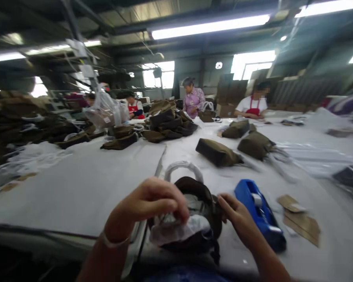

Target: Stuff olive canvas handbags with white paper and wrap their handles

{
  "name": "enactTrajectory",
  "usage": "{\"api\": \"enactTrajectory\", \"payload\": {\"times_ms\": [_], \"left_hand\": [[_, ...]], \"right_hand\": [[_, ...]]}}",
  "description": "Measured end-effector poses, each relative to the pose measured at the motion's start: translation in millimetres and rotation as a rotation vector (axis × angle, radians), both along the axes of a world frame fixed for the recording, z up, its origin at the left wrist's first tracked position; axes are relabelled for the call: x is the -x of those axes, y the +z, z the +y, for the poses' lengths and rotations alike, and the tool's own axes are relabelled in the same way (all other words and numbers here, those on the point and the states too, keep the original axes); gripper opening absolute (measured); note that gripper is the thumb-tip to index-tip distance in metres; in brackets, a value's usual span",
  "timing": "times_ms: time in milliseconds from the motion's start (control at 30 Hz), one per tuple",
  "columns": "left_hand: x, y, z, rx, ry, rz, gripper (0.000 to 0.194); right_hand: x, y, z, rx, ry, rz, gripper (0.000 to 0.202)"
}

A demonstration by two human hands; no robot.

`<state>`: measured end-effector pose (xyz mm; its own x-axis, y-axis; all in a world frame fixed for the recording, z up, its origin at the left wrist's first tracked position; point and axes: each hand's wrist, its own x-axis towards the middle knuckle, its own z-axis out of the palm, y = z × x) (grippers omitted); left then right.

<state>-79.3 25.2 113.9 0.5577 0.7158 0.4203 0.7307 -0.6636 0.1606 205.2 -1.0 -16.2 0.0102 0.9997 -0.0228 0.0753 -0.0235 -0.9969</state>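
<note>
You are looking down at a long white table [76, 188] with both hands at its near edge. One dark bag [204, 196] is sitting open in front of you, its wrapped handle [182, 167] arching up behind it. Inside its mouth, crumpled white paper [176, 229] is showing.

Your left hand [150, 203] is curling over the bag's opening, fingertips pinching the paper. Your right hand [238, 217] is gripping the bag's right rim, fingers pressed together on the fabric.

One blue tape dispenser [260, 213] is lying just beside your right hand. To its right, about three brown card tags [300, 221] are lying flat.

Farther up the table, three olive bags [217, 152] are lying apart from one another, and one heap of bags [167, 125] is sitting at the middle. More bags are piling along the left edge [23, 125]; the count there is too blurred to tell. One clear plastic sack [106, 109] is standing near the heap, its contents unclear.

Four people are working at the far end: two on the left, one in a purple top [193, 100], one in a white top [253, 105].
</note>
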Motion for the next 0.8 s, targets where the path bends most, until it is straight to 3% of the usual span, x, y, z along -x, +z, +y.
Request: {"api": "enactTrajectory", "payload": {"times_ms": [67,133,167,300,400,500,633,800], "left_hand": [[-29,-5.2,12,0.358,-0.249,-0.066,0.037],[-56,-19.6,22,0.7,-0.35,-0.088,0.037],[-68,-28.5,26,0.792,-0.358,-0.073,0.04],[-97,-58.6,32,0.66,-0.313,0.028,0.048],[-102,-68.6,31,0.66,-0.298,-0.024,0.037],[-100,-71.2,30,0.624,-0.275,-0.046,0.03],[-96,-69.7,31,0.505,-0.236,-0.003,0.039],[-71,-63.5,33,0.712,-0.285,-0.159,0.034]], "right_hand": [[6,0.8,1,-0.019,-0.028,0.097,0.048],[9,-1.5,3,-0.052,-0.045,0.137,0.048],[10,-2.9,4,-0.074,-0.05,0.133,0.047],[11,-5.6,7,-0.199,-0.095,0.013,0.037],[11,-5.5,8,-0.254,-0.139,-0.044,0.033],[10,-4.9,7,-0.27,-0.164,-0.061,0.031],[9,-4.1,7,-0.29,-0.198,-0.076,0.029],[0,-6.3,13,-0.229,-0.245,0.06,0.033]]}}
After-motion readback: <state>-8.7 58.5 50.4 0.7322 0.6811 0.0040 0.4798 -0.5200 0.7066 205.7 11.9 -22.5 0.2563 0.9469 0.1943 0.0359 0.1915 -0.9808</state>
